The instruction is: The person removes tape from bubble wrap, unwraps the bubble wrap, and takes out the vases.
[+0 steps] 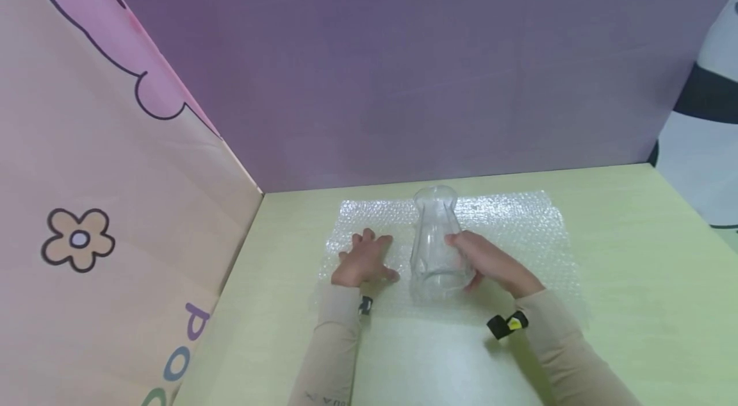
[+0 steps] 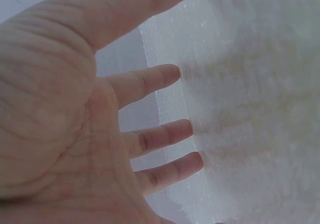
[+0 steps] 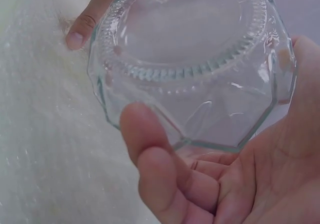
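A clear glass vase (image 1: 438, 246) with a flared mouth and wide lower body is over the bubble wrap (image 1: 519, 227), its mouth toward the back wall. My right hand (image 1: 490, 259) grips its lower right side. In the right wrist view, the fingers (image 3: 145, 134) curl round the faceted glass, and the ribbed base (image 3: 185, 39) faces the camera. To the left of the vase, my left hand (image 1: 364, 260) has its fingers spread at the bubble wrap. The left wrist view shows those fingertips (image 2: 172, 74) right at the translucent sheet (image 2: 250, 114).
The sheet lies on a pale yellow-green table (image 1: 634, 265). A purple wall (image 1: 403, 73) rises along the table's back edge. To the left stands a pale printed panel (image 1: 144, 201) with a flower and letters. Each wrist wears a dark strap (image 1: 507, 324).
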The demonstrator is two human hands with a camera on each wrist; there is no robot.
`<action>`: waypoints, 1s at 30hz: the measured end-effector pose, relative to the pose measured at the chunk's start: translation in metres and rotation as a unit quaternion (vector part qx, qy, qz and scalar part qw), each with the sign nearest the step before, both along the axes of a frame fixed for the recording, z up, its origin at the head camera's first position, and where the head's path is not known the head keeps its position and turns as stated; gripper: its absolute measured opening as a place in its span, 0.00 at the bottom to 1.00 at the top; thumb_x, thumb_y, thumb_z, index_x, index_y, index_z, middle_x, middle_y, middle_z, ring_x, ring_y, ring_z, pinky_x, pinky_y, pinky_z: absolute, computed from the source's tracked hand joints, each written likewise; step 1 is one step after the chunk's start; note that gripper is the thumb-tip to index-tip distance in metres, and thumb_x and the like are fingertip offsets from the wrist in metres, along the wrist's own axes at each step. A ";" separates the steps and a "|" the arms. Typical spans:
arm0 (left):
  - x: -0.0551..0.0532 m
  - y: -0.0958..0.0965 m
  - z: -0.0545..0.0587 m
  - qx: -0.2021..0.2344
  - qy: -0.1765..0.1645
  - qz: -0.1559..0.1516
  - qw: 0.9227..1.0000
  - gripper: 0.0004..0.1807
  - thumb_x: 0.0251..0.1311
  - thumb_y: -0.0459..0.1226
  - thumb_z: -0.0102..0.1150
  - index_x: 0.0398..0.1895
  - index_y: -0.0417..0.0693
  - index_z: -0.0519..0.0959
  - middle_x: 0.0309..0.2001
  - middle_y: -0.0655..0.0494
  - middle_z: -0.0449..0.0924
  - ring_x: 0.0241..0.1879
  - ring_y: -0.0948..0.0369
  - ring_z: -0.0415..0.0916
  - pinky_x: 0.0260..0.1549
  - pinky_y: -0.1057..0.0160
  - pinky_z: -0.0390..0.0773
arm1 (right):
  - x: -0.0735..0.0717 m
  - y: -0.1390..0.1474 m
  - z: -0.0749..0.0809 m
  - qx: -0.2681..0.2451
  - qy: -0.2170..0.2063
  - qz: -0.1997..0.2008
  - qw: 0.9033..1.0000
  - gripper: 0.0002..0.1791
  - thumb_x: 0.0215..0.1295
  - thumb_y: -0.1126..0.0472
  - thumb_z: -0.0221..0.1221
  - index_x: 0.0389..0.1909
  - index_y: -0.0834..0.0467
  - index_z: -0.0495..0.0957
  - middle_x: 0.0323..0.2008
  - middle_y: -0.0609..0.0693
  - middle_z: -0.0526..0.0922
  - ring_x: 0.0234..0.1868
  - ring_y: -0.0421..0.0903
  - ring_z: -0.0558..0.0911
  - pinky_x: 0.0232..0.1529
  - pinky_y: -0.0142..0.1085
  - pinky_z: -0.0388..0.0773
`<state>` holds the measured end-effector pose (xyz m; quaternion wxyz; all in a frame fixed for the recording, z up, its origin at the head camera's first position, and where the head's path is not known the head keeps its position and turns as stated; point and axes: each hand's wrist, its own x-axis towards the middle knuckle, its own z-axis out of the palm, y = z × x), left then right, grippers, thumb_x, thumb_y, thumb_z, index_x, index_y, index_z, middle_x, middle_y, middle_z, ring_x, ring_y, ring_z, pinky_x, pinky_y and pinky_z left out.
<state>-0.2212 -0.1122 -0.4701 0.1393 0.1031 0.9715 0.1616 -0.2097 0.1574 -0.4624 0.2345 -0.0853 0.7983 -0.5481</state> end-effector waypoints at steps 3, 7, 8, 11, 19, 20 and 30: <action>0.000 0.000 0.000 0.000 -0.001 0.000 1.000 0.47 0.49 0.52 0.78 0.74 0.57 0.68 0.68 0.41 0.65 0.66 0.41 0.62 0.54 0.27 0.71 | -0.001 0.002 0.000 -0.006 0.003 0.003 1.000 0.32 0.80 0.43 0.39 0.66 0.65 0.66 0.54 0.65 0.76 0.43 0.54 0.82 0.31 0.48 0.87; 0.000 -0.001 0.001 0.000 -0.002 0.000 1.000 0.48 0.49 0.52 0.78 0.75 0.57 0.68 0.69 0.41 0.65 0.66 0.41 0.61 0.55 0.26 0.70 | -0.001 0.004 0.000 -0.011 0.009 0.004 1.000 0.32 0.79 0.43 0.40 0.66 0.66 0.67 0.53 0.65 0.77 0.43 0.53 0.82 0.31 0.48 0.87; 0.000 0.000 0.001 0.000 -0.003 0.000 1.000 0.48 0.49 0.52 0.78 0.75 0.57 0.68 0.69 0.41 0.65 0.67 0.41 0.61 0.55 0.26 0.70 | -0.002 0.004 0.000 -0.013 0.010 0.003 1.000 0.32 0.79 0.43 0.40 0.65 0.66 0.67 0.53 0.65 0.78 0.43 0.53 0.83 0.31 0.48 0.87; 0.001 0.000 0.002 0.000 -0.002 0.001 1.000 0.48 0.48 0.52 0.78 0.75 0.57 0.68 0.69 0.41 0.65 0.67 0.40 0.61 0.55 0.26 0.70 | -0.002 0.005 0.000 -0.023 0.014 0.004 1.000 0.32 0.79 0.43 0.40 0.67 0.66 0.65 0.54 0.66 0.77 0.43 0.53 0.83 0.31 0.49 0.88; 0.001 -0.001 0.002 -0.002 -0.002 0.004 1.000 0.48 0.49 0.51 0.78 0.75 0.58 0.67 0.70 0.42 0.65 0.67 0.41 0.61 0.56 0.27 0.70 | -0.001 0.009 0.002 -0.041 0.023 0.004 0.999 0.34 0.79 0.42 0.41 0.70 0.66 0.62 0.59 0.69 0.72 0.45 0.54 0.83 0.32 0.50 0.88; 0.001 -0.001 0.002 -0.002 -0.002 0.004 1.000 0.48 0.49 0.51 0.78 0.75 0.57 0.67 0.70 0.42 0.65 0.67 0.41 0.61 0.56 0.26 0.70 | -0.001 0.009 0.003 -0.041 0.024 0.004 0.999 0.34 0.80 0.42 0.41 0.70 0.66 0.62 0.60 0.69 0.72 0.45 0.54 0.83 0.32 0.50 0.88; 0.001 -0.001 0.002 0.000 -0.002 0.000 1.000 0.48 0.49 0.52 0.78 0.75 0.57 0.68 0.70 0.41 0.65 0.67 0.41 0.61 0.55 0.27 0.71 | -0.001 0.013 0.003 -0.034 0.020 -0.006 0.999 0.36 0.79 0.41 0.44 0.71 0.67 0.60 0.62 0.68 0.67 0.47 0.55 0.81 0.35 0.48 0.88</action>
